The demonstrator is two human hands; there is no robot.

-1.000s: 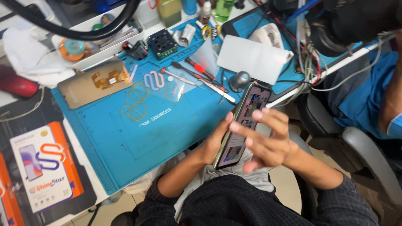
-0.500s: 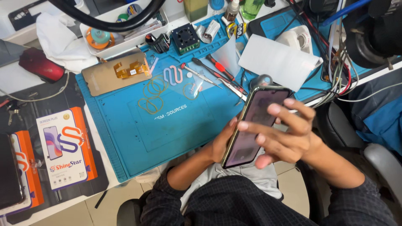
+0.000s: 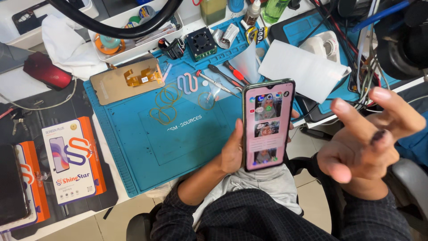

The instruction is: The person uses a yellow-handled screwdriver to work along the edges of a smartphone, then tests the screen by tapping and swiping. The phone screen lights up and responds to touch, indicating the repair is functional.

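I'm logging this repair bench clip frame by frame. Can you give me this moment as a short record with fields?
Left hand: holds a smartphone upright, screen lit and facing the camera.
Right hand: raised beside the phone, fingers spread, touching nothing.
Work surface: blue repair mat on the bench.
On the mat: bare display panel, screwdrivers, small fan.
Left of mat: orange and white box.

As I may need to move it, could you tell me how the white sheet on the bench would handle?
The white sheet looks thin, so probably light and floppy. It overhangs the blue mat, so a push might slide it off.
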